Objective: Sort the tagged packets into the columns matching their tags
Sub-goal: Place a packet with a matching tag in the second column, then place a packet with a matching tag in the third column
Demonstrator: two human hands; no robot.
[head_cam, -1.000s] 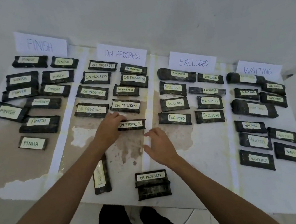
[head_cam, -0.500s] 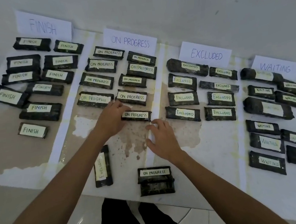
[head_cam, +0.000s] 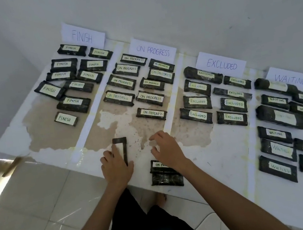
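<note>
Your left hand [head_cam: 115, 165] grips the lengthwise packet [head_cam: 121, 144] at the worktop [head_cam: 219, 154] edge; right hand [head_cam: 166, 151] hovers, fingers loosely curled, holding nothing.

Table [head_cam: 220, 159]: white top, brown worn patches.
Tape strips [head_cam: 90, 115]: white, dividing four columns.
Header cards [head_cam: 152, 50]: FINISH, ON PROGRESS, EXCLUDED, WAITING; far edge.
Packets [head_cam: 152, 113]: dark, labelled, filling the columns.
Near edge: lone packet [head_cam: 119, 141] lying lengthwise; two-packet stack [head_cam: 166, 178].
</note>
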